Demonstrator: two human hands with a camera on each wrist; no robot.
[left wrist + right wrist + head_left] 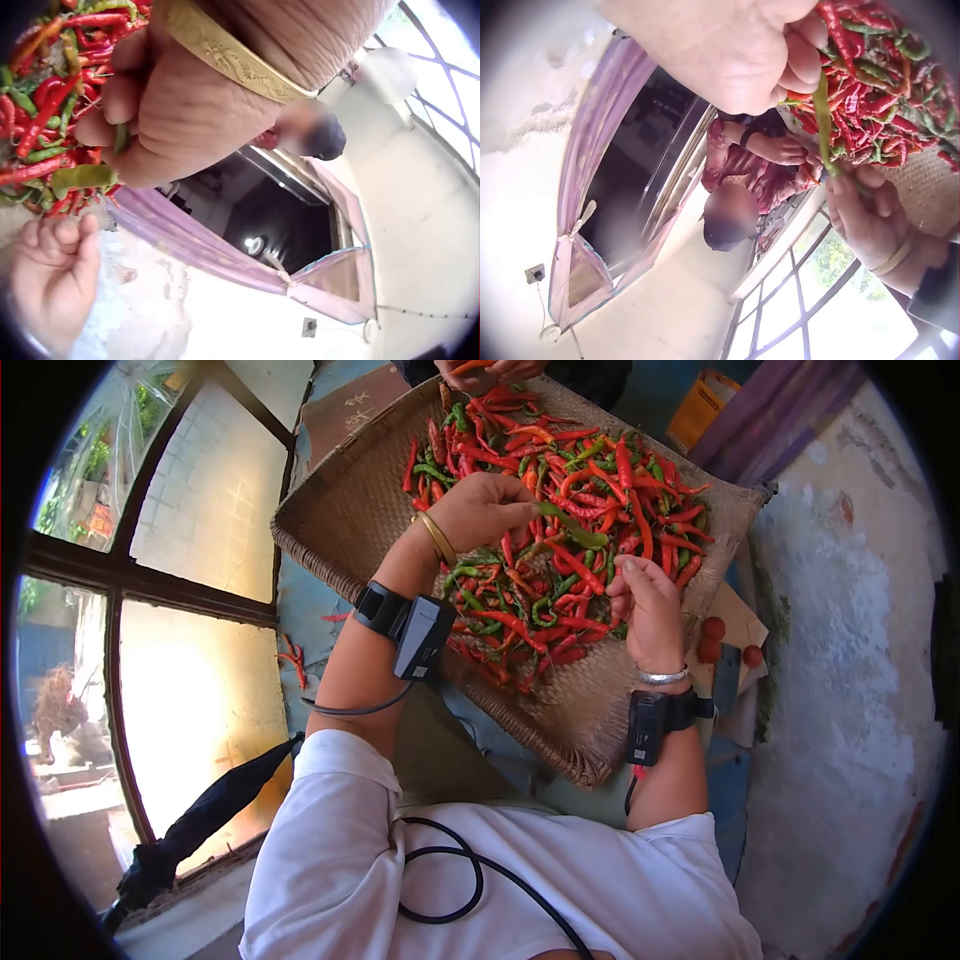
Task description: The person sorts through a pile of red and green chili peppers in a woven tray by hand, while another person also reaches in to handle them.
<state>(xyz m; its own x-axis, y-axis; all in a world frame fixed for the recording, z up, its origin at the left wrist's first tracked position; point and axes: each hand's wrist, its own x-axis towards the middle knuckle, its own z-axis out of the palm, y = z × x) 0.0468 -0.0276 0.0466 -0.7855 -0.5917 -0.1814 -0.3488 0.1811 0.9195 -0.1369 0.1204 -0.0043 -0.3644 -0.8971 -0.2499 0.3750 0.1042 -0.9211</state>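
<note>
My left hand (478, 510) is over the heap of chili peppers, its thumb and fingers pinching one end of a green chili pepper (575, 527). That pepper points toward my right hand (645, 610), and a bit of green shows between the left fingers in the left wrist view. The right hand is just beyond the pepper's free end, fingers curled in toward the thumb; nothing shows in its grasp. Beneath both hands, red and green chili peppers (520, 625) lie piled in a wide woven basket (345, 510).
Across the basket another person's hands (510, 370) hold an orange-red chili pepper (470, 366). A few loose red peppers (293, 660) are left of the basket, beside the window (190, 660). Round red items (712, 628) are at right, near the wall (850, 660).
</note>
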